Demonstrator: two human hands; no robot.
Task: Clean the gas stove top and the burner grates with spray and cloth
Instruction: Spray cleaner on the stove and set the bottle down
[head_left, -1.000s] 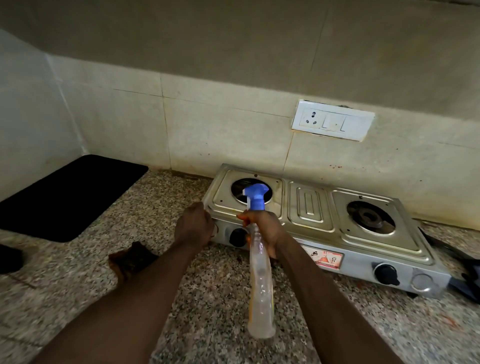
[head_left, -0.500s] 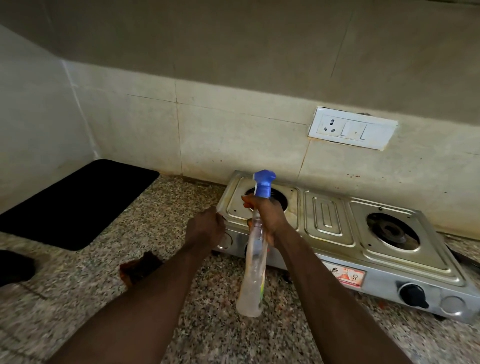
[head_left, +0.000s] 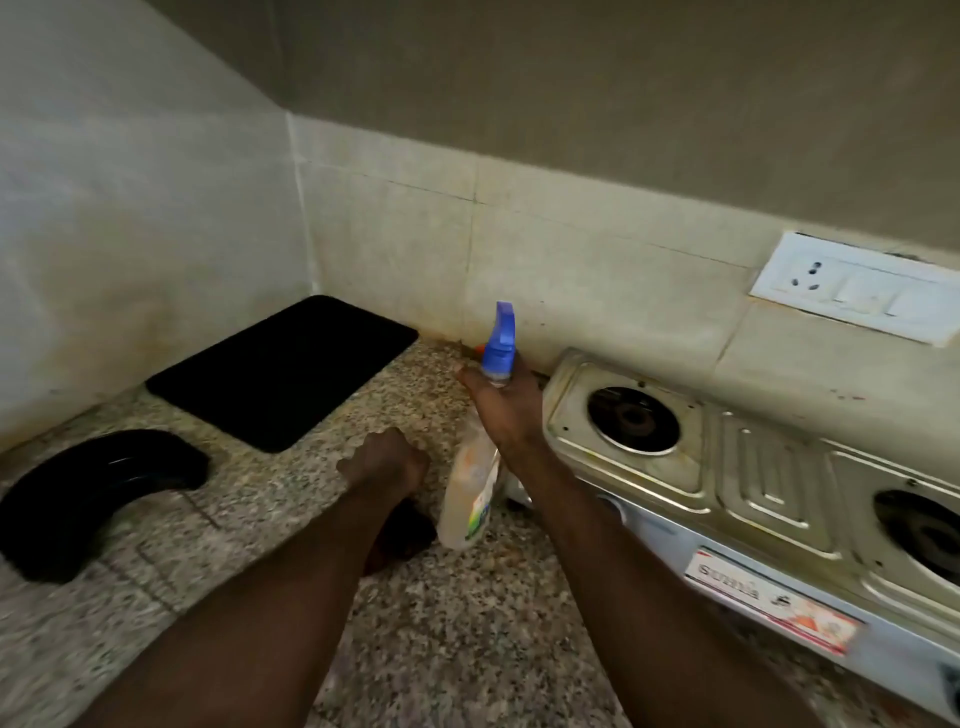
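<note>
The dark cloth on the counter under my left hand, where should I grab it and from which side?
Pinch the cloth at its bunched middle, coming straight down from above. It lies crumpled on the granite counter, so the raised folds give purchase, and the left hand already hovers there. The spray bottle in the right hand crowds its right side.

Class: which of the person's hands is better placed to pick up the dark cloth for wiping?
Left. The left hand hovers, fingers curled, directly above the dark cloth, while the right hand grips the spray bottle.
</note>
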